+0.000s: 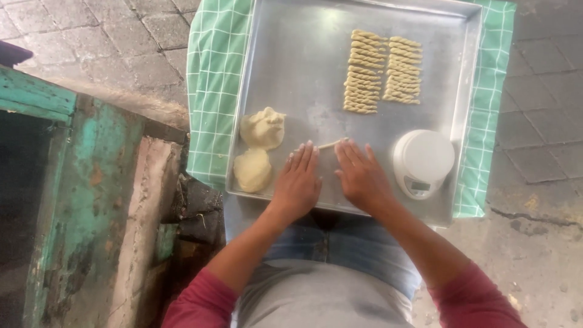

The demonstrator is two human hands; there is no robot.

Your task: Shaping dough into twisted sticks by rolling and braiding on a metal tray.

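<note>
Thin, pale dough rope (331, 144) lying near the metal tray's (303, 54) near edge, soft and smooth. Pressed flat under the left hand (297, 182) and right hand (359, 177), fingers (306, 159) straight, barely spread, gripping nothing. Two lumpy dough balls (262, 129) at the near left corner; ridged twisted sticks (363, 73) in rows toward the far edge; round white scale (423, 161) near right.

An outdoor yard: grey paving stones (121, 36) and a weathered turquoise wall (73, 200).
</note>
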